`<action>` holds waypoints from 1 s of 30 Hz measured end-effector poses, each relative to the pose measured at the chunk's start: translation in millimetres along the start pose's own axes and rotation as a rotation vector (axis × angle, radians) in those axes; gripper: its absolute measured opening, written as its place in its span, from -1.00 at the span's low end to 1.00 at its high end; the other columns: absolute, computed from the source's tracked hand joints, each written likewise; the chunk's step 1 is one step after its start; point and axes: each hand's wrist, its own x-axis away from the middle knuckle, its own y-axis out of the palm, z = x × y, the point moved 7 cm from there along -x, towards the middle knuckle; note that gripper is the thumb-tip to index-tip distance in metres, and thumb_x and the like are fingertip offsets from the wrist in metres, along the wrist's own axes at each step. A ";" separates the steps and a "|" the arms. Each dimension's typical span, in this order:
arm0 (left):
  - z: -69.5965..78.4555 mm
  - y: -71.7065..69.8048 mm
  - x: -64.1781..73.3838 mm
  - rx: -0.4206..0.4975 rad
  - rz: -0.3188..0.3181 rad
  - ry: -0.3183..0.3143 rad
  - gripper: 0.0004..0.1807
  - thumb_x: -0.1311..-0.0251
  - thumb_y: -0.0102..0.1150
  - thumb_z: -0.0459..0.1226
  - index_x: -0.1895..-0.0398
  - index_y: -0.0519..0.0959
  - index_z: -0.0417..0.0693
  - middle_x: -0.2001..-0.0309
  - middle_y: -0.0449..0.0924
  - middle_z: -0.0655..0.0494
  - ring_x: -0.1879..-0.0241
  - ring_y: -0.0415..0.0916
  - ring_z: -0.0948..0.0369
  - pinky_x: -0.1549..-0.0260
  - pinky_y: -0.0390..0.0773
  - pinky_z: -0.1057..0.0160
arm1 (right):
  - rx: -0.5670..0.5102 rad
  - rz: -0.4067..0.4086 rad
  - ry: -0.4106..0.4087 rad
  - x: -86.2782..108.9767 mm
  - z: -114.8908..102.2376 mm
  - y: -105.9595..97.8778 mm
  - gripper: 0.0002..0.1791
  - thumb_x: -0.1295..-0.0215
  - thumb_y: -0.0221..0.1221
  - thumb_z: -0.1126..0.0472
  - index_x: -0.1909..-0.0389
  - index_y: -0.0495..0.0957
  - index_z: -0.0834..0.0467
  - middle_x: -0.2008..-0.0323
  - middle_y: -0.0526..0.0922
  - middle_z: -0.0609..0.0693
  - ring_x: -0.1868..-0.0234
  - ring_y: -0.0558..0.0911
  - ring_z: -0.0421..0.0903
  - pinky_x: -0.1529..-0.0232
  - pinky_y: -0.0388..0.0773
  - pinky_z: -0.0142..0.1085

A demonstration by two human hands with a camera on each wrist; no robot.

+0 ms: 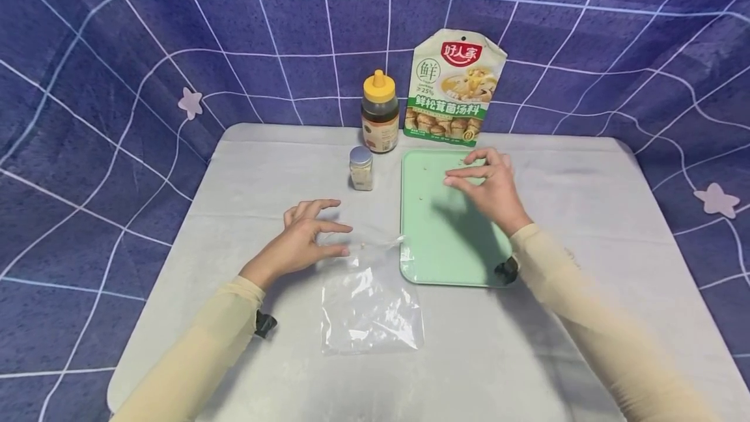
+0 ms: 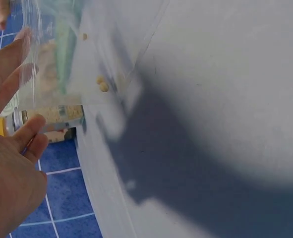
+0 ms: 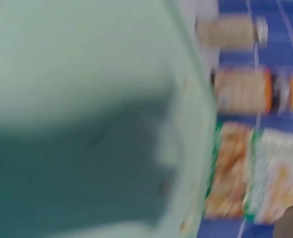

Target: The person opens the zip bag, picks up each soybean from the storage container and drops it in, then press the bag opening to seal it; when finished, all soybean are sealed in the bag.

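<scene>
Cream sleeves reach over the pale counter. At the mouth of a clear plastic bag, the left hand has its grip spread, thumb and fingers apart; probably this keeps the mouth raised and parted, though whether film is pinched I cannot tell. A few beige pieces are in the bag, whose corner overlaps the near-left side of a green tray, perhaps so the two are close together. Above the tray, the right hand brings thumb and forefinger almost together; I cannot tell if anything sits between them. Tiny crumbs dot the tray.

Behind it, a food packet leans on the blue cloth, apparently for support, front facing out: 好人家 on red, 鲜 in a ring, "≥25%", then 鲜松茸菌汤料. Labels on the yellow-capped bottle and grey-lidded jar are too small to read.
</scene>
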 end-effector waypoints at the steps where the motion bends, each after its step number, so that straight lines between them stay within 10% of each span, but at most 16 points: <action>1: -0.2 0.3 0.3 0.000 0.000 0.000 -0.54 -0.08 0.52 0.05 -0.05 0.75 0.17 -0.47 0.23 0.08 -0.39 0.05 0.00 -0.26 -0.17 -0.16 | 0.023 0.007 0.034 -1.6 11.5 -5.2 -0.80 -0.06 0.54 0.21 0.27 0.82 0.12 0.04 0.52 0.05 -0.07 0.29 0.14 -0.25 -0.03 0.11; 14: -3.4 0.2 1.7 -0.002 0.003 -0.013 -0.55 -0.07 0.53 0.03 -0.04 0.75 0.17 -0.46 0.23 0.08 -0.39 0.05 0.02 -0.26 -0.17 -0.15 | 0.273 -0.142 0.220 21.1 88.2 -8.8 -0.81 -0.17 0.49 0.11 0.22 0.83 0.08 0.09 0.48 0.11 0.05 0.26 0.22 0.03 -0.03 0.18; 25: -4.2 -0.4 -1.5 -0.009 -0.003 -0.008 -0.52 -0.08 0.51 0.06 -0.06 0.75 0.15 -0.47 0.21 0.06 -0.39 0.04 0.01 -0.27 -0.18 -0.17 | 0.328 -0.269 0.260 22.3 94.9 -1.2 -0.84 -0.15 0.50 0.05 0.31 0.84 0.04 0.12 0.47 0.08 0.08 0.27 0.19 0.05 -0.05 0.17; 30: -3.7 1.3 -3.3 0.002 -0.008 -0.008 -0.53 -0.07 0.52 0.06 -0.05 0.75 0.14 -0.47 0.22 0.00 -0.39 0.04 0.00 -0.26 -0.18 -0.18 | 0.216 -0.237 0.149 19.3 61.0 5.3 -0.85 -0.09 0.53 0.12 0.32 0.84 0.05 0.12 0.52 0.08 0.05 0.29 0.18 0.02 -0.05 0.16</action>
